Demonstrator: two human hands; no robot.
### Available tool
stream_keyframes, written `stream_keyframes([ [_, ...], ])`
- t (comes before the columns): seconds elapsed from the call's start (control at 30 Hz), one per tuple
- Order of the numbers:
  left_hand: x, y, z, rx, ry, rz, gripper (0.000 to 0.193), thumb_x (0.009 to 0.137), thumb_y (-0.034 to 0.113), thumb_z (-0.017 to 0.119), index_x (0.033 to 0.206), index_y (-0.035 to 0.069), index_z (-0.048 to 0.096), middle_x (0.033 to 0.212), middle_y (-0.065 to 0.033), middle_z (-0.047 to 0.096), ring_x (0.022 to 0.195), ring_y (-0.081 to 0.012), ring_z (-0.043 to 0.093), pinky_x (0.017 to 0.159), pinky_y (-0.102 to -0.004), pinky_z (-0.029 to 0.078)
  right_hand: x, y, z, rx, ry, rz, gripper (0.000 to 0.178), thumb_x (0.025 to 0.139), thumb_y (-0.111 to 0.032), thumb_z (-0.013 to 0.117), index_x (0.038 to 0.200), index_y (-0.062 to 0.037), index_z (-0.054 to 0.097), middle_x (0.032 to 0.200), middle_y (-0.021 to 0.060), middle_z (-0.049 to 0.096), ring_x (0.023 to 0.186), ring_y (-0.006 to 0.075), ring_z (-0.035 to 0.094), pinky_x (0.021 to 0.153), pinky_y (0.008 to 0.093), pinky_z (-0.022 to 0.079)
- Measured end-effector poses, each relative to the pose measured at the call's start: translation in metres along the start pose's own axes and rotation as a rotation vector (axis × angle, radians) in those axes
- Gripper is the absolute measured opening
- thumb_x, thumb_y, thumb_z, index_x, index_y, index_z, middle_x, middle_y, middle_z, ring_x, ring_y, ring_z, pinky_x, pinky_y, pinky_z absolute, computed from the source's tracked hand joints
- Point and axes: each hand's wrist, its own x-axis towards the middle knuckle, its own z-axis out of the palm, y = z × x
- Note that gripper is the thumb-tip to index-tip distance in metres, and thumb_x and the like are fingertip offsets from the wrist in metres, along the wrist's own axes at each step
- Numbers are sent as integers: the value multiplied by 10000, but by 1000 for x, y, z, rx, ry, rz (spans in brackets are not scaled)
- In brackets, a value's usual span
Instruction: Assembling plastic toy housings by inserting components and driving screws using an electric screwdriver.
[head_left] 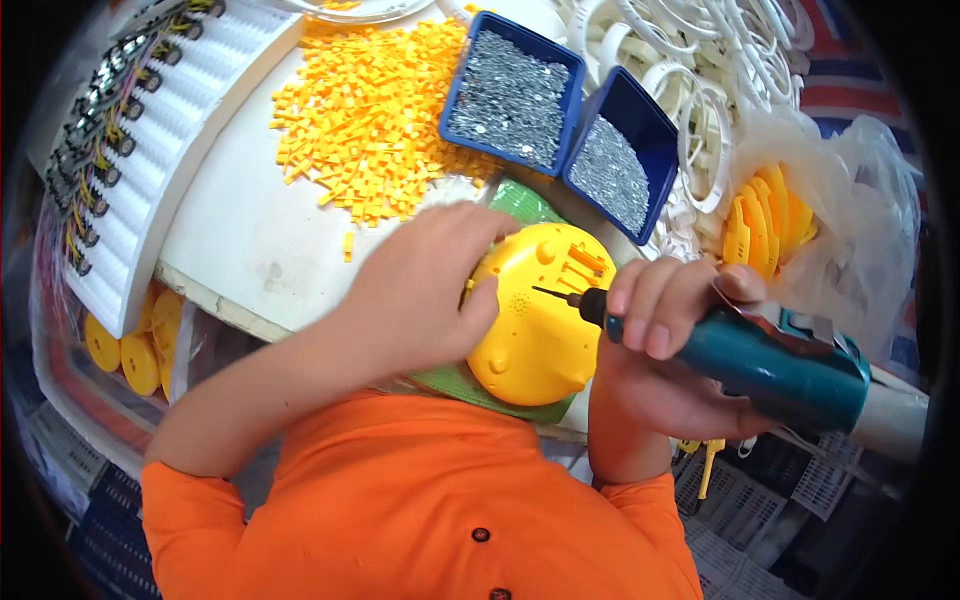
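A round yellow plastic housing (525, 345) lies at the table's near edge, on a green mat (527, 203). Bosses, a cluster of small holes and a slotted recess show on its upper face. My left hand (425, 280) grips its left rim, with the thumb on the near side and the fingers curled past the far side, partly hidden. In my right hand (665, 350) is a teal electric screwdriver (775, 370), tilted so that its thin dark bit points left. The bit's tip hovers over the middle of the housing; contact cannot be made out.
Loose small yellow parts (370, 115) are heaped at the back. Two blue bins (575, 145) of small metal screws stand beyond the housing. White rings (705, 130) and bagged yellow shells (765, 225) lie right. A white foam tray (185, 130) with wired parts is left.
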Motion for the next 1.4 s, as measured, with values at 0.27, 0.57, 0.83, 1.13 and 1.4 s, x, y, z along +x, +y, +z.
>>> stream_keyframes([
  [0.27, -21, 3, 35, -57, 197, -72, 585, 837, 244, 774, 1327, 37, 529, 1110, -166, 627, 1036, -353, 612, 898, -454, 478, 7, 30, 3, 86, -120, 38, 836, 912, -706, 486, 1355, -1, 561, 871, 151, 669, 811, 266, 619, 861, 439, 481],
  [0.57, -19, 5, 35, -65, 186, -125, 642, 810, 231, 787, 1360, 60, 502, 1081, -152, 623, 1006, -341, 613, 856, -446, 463, 12, 42, 0, 78, -211, 113, 753, 902, -687, 560, 1215, -6, 635, 899, 158, 672, 838, 288, 625, 826, 435, 498],
  [0.83, 5, 15, 18, -22, 76, -81, 637, 804, 227, 793, 1355, 49, 527, 1180, -146, 639, 1082, -349, 613, 940, -472, 469, 21, 18, -15, 35, -128, -106, 924, 875, -780, 488, 1370, -5, 580, 758, 86, 588, 690, 222, 558, 712, 399, 444],
  [1.13, 57, 11, 44, -56, -37, -38, 500, 815, 181, 766, 1238, 30, 546, 1001, -187, 682, 986, -370, 661, 856, -470, 509, 27, 31, -45, 125, 79, -27, 993, 859, -786, 449, 1370, 61, 529, 864, 154, 650, 803, 254, 605, 803, 407, 478],
  [1.4, 51, 19, 47, -49, 5, -110, 622, 823, 195, 788, 1370, 62, 523, 1057, -147, 713, 992, -363, 676, 860, -469, 520, 26, 22, -53, 136, 83, -65, 1078, 820, -855, 454, 1380, 64, 521, 829, 110, 645, 785, 233, 594, 794, 408, 462],
])
